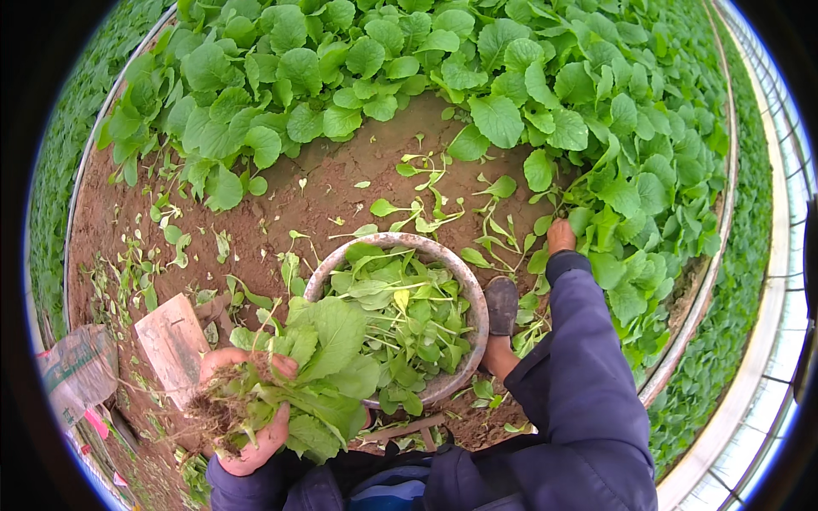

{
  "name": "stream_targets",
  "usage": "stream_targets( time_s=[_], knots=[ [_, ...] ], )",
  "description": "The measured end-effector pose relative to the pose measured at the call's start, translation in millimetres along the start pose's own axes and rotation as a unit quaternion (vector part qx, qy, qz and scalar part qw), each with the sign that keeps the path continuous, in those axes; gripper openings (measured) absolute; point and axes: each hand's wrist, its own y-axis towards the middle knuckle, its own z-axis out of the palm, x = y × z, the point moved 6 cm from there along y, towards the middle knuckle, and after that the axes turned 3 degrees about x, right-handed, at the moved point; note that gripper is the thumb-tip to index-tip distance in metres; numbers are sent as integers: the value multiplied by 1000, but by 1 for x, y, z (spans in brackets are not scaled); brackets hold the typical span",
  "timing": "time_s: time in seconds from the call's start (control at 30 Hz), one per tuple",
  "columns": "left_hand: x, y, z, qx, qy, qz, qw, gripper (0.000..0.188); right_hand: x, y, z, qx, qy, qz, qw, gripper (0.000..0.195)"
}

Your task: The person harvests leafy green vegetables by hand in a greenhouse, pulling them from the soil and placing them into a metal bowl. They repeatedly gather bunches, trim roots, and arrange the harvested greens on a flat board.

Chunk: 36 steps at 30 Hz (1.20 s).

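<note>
My left hand [259,409] is closed around a bunch of leafy greens [326,370], held over the left side of a basin. Soil-covered roots point left and the broad leaves lie to the right. The round, worn basin [476,300] stands on the soil before me, filled with loose small leaves and stems. My right hand [561,236] reaches out to the base of the growing leafy plants [607,217] at the right; its fingers are mostly hidden by leaves, so whether they grip a stem does not show.
A wooden board [172,348] lies left of the basin, near a printed plastic bag [80,370]. My shoe [501,305] rests against the basin's right side. Pulled seedlings and leaf scraps [434,220] are scattered over the brown soil. Dense plants border the far side.
</note>
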Motion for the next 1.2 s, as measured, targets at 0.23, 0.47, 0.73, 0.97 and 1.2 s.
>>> stream_targets(
  time_s=[0.23,0.47,0.73,0.97,1.2],
  knots=[
    [11,-5,-1,-19,42,10,999,45,-26,-23,-66,5,124,42,991,25],
    [1,-5,-3,-24,38,81,996,47,-99,-29,-195,-154,588,29,794,23],
    [-11,-6,15,34,-1,101,994,44,-166,-90,-354,-289,881,-82,365,24],
    [10,0,33,47,50,139,988,88,-199,-202,-451,-188,958,-214,-42,15],
    [3,-1,26,93,10,100,991,77,-190,-250,-477,-84,924,-276,-253,26]
  ],
)
